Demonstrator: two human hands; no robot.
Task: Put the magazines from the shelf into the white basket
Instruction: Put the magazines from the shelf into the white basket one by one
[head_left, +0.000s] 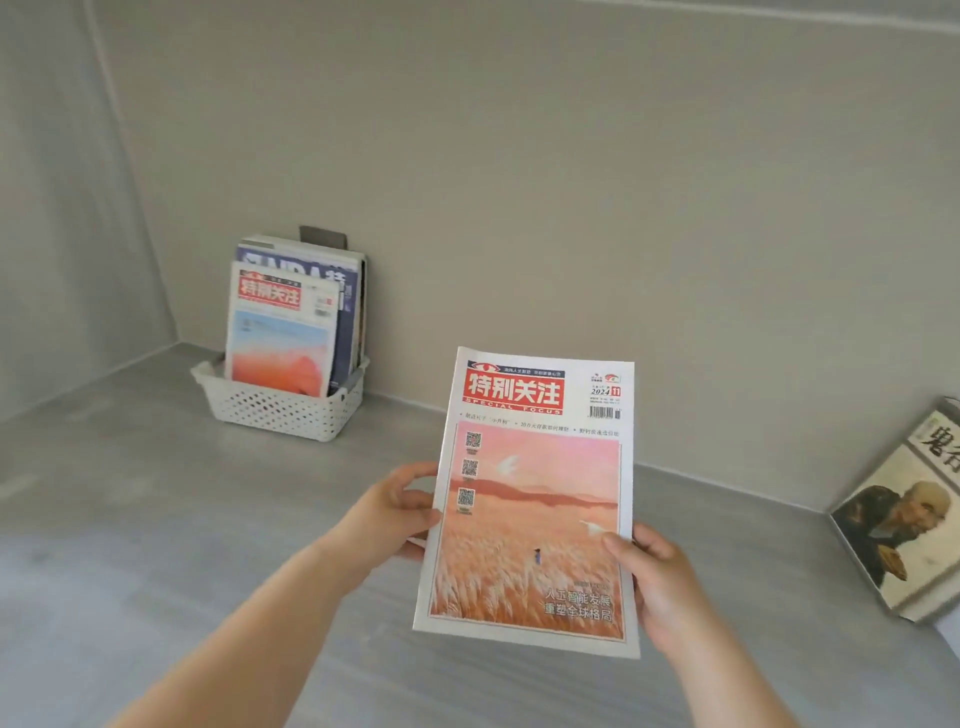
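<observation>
I hold a magazine (535, 499) with a red title block and a pink-orange field cover upright above the grey shelf, cover facing me. My left hand (397, 512) grips its left edge at mid height. My right hand (657, 577) grips its lower right edge, thumb on the cover. The white perforated basket (280, 408) stands at the back left corner against the wall. Several magazines (291, 322) stand upright inside it, the front one with the same red title.
A book (909, 519) with a painted figure on its cover leans at the far right against the side wall. The grey shelf surface (156, 519) stretches between the basket and my hands. Beige walls close the back and left.
</observation>
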